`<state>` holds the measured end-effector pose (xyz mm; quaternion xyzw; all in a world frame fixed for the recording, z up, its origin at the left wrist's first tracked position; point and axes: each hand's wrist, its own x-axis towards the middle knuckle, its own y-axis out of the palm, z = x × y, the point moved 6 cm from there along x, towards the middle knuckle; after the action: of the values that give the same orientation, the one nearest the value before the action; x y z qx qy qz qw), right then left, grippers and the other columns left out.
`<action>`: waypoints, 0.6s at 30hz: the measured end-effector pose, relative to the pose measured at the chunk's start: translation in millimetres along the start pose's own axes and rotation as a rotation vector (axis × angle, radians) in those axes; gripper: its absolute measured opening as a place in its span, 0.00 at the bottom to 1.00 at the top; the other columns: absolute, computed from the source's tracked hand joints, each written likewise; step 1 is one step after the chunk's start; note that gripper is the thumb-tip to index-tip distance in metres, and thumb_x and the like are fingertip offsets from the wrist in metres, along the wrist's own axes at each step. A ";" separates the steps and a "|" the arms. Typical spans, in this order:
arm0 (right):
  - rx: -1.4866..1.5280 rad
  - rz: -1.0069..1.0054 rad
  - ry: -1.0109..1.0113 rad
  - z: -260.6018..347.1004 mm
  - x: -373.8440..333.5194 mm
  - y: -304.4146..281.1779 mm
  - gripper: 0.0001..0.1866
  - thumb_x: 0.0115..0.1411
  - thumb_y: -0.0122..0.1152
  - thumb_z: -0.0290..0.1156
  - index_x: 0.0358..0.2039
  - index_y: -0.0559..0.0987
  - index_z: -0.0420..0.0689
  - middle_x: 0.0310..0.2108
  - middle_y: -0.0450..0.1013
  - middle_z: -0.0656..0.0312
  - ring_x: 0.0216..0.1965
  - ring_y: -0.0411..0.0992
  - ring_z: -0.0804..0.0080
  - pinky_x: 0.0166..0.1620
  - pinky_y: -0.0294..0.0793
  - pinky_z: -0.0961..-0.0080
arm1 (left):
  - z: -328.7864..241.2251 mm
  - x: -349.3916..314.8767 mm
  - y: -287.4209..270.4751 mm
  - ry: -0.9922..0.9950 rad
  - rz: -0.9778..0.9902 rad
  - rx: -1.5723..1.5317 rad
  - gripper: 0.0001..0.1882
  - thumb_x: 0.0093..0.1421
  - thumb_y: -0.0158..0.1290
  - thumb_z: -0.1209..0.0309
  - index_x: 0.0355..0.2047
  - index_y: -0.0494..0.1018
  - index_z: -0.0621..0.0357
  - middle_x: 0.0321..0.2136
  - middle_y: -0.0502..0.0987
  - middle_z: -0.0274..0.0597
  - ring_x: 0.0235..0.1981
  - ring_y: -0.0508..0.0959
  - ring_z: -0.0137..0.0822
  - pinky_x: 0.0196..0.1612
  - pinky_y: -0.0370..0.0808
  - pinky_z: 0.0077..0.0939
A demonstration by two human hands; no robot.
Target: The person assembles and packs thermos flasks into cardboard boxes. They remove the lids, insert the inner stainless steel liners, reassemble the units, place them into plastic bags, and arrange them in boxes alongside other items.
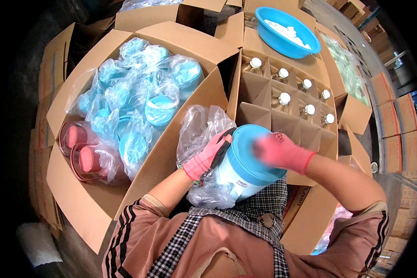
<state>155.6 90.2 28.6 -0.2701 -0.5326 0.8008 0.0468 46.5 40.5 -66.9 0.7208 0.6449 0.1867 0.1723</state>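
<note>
A white bucket with a wide blue lid (248,148) is tilted against my checked apron. My left hand (208,156), in a pink glove with a dark palm, grips the bucket's left side together with a clear plastic bag (200,126) bunched around it. Over the lid's right part is my right hand (287,153), also pink-gloved, its fingers curled in. Blur covers those fingertips, so whatever they pinch is hidden. A printed label (242,184) shows low on the bucket's white wall.
At left, an open carton (173,34) holds several bagged blue-lidded containers (160,110) and red-lidded ones (89,158). Ahead right, a divided carton (259,88) holds several white-capped bottles (284,98). A blue basin (264,34) with white pieces rests on its far flap. Stacked cartons (388,116) stand at right.
</note>
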 end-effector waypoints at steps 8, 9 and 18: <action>-0.285 0.022 -0.495 24.1 -13.8 -21.0 0.07 0.51 0.48 0.32 0.28 0.70 0.43 0.29 0.67 0.55 0.35 0.66 0.61 0.41 0.66 0.67 | -15.3 -6.2 -6.6 -0.023 0.042 -0.020 0.36 0.56 0.44 0.48 0.52 0.58 0.68 0.48 0.66 0.44 0.51 0.64 0.32 0.54 0.58 0.26; -0.564 -0.003 -0.821 29.7 -22.5 -17.9 0.06 0.50 0.48 0.31 0.29 0.69 0.45 0.31 0.66 0.58 0.37 0.65 0.63 0.42 0.65 0.68 | -12.4 -4.0 -8.4 -0.023 0.055 0.001 0.36 0.56 0.45 0.48 0.53 0.58 0.69 0.48 0.66 0.44 0.50 0.63 0.32 0.54 0.58 0.26; -0.496 0.114 -0.796 -2.8 -14.2 -2.1 0.07 0.48 0.48 0.30 0.29 0.69 0.45 0.37 0.64 0.59 0.41 0.63 0.65 0.47 0.63 0.69 | -7.8 0.5 -7.4 0.012 0.032 0.075 0.31 0.57 0.45 0.52 0.51 0.61 0.66 0.46 0.69 0.42 0.49 0.65 0.32 0.54 0.57 0.24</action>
<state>168.6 88.3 35.1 0.0260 -0.6689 0.6918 -0.2708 36.4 41.8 -63.8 0.7359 0.6408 0.1695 0.1384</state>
